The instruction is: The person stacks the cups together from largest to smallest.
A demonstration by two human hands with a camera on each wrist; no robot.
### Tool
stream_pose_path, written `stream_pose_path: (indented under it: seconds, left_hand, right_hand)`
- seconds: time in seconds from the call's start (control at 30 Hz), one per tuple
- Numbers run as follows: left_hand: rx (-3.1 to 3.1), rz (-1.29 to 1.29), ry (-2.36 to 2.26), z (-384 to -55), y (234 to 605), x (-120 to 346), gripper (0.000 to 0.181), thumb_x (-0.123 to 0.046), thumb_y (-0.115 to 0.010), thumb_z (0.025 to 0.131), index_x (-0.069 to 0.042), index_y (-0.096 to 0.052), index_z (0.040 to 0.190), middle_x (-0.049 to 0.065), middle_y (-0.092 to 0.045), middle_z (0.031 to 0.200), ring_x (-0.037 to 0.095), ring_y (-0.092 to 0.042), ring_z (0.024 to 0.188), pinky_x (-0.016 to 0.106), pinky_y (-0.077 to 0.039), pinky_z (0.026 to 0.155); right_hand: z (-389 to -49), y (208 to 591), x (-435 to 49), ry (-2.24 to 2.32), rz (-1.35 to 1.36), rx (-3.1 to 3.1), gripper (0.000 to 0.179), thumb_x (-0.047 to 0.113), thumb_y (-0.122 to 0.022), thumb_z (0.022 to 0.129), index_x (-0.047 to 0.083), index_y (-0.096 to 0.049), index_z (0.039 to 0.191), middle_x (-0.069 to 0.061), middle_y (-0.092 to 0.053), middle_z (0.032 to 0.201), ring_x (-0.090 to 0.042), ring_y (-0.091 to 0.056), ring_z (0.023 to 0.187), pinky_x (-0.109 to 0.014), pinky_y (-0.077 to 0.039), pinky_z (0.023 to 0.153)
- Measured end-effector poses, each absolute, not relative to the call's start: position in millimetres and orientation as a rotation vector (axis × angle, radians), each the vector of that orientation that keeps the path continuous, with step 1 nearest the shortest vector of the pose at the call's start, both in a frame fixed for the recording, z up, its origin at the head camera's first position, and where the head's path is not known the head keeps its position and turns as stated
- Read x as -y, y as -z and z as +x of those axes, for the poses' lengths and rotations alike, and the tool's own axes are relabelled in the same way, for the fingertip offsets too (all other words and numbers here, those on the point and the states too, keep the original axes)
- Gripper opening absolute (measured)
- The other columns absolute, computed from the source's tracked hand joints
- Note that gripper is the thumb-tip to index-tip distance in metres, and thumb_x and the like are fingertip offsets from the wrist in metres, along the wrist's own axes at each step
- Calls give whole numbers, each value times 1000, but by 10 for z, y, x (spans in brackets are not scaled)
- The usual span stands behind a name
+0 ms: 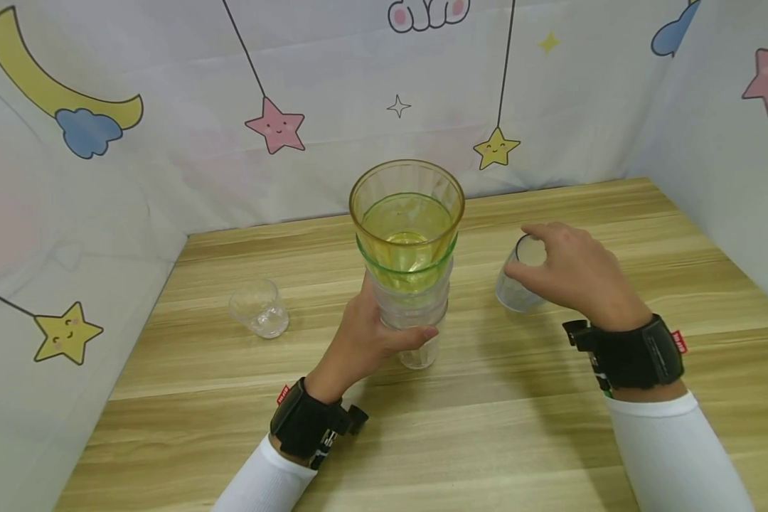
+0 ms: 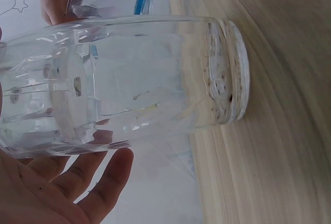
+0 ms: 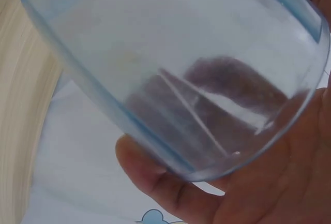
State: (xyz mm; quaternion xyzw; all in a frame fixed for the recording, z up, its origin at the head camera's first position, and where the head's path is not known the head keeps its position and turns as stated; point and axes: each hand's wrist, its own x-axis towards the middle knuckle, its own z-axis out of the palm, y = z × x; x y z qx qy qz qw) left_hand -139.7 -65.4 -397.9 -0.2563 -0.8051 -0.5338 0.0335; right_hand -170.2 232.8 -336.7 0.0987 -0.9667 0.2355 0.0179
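Note:
My left hand (image 1: 368, 331) grips a tall stack of nested drinking glasses (image 1: 416, 302) around its clear lower part. A glass with an amber rim (image 1: 453, 213) tops the stack, above a green-rimmed one. In the left wrist view, the bottom clear glass (image 2: 150, 79) stands upright, its thick base close over the table. On the right, my right hand (image 1: 579, 270) holds a pale blue-tinted glass (image 1: 514, 290) by its upper end, thumb and fingers around it. That glass has its wider end towards the table, with a blue band there in the left wrist view.
A short clear glass (image 1: 270, 321) stands on the wooden table (image 1: 217, 412) to the left of the stack. White fabric walls (image 1: 333, 64) printed with stars, a moon and clouds enclose the table at the back and both sides.

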Motion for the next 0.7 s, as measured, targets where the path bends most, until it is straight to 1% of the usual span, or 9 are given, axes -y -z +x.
stream_pose_path:
  seconds: [0.1,0.23,0.4,0.53,0.7]
  left_hand:
    - [2476,-791,1639,-1399,3978,653,84,-28,-90,76,-26,-37,141,-11,-62,124,11,-61,112,41,-50,95]
    - [2471,-797,1642,-1403,3979,651,84,-28,-90,76,-27,-37,142,-11,-62,124,11,-61,112,40,-50,95]
    - [2466,-803,1652,-1406,3982,650,84,-27,-90,76,-27,-37,141,-11,-62,125,11,-61,113,41,-50,95]
    - [2469,-797,1653,-1403,3982,652,84,-28,-90,76,-27,-37,141,-11,-62,124,11,-60,113,41,-50,95]
    - [2464,-798,1659,-1405,3980,648,83,-27,-90,76,-27,-38,141,-11,-62,124,11,-61,112,41,-50,95]
  right_hand:
    - [-1695,3353,-2321,-760,309,2965,65,38,-59,92,3,-52,146,-24,-55,140,-41,-57,118,-62,-49,85]
    - [-1670,3325,-2305,-790,301,2931,64,40,-56,94,5,-51,147,-22,-57,137,-37,-62,106,-59,-50,81]
    - [-1630,3289,-2274,-816,303,2886,65,44,-51,97,6,-49,149,-22,-55,140,-40,-61,110,-61,-49,83]
    - [-1582,3254,-2250,-846,309,2819,65,47,-49,99,5,-49,149,-22,-54,142,-41,-62,109,-62,-48,85]
    - [-1536,3214,-2223,-866,316,2750,63,48,-49,101,6,-51,148,-22,-57,138,-40,-62,106,-61,-48,83]
